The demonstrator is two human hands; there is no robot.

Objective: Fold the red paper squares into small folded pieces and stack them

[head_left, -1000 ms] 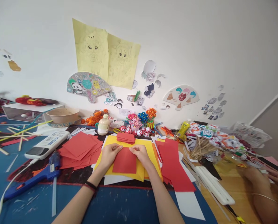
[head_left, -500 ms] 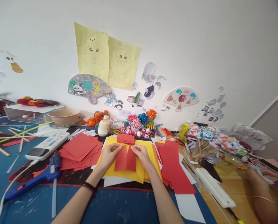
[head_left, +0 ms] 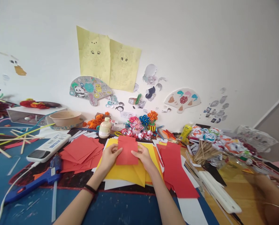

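While the left hand (head_left: pixel 110 156) and right hand (head_left: pixel 144 156) each pinch a side edge of the red paper piece (head_left: pixel 127 152), their grip covers its lower corners, and it hides most of the folded red stack behind it. It sits over yellow sheets (head_left: pixel 127 173) on the bench (head_left: pixel 120 206). Loose red squares (head_left: pixel 80 151) crowd the left, long red strips (head_left: pixel 176 170) the right, a blurred co-worker's arm (head_left: pixel 270 200) is cut off far right; only the near blue edge lies open.
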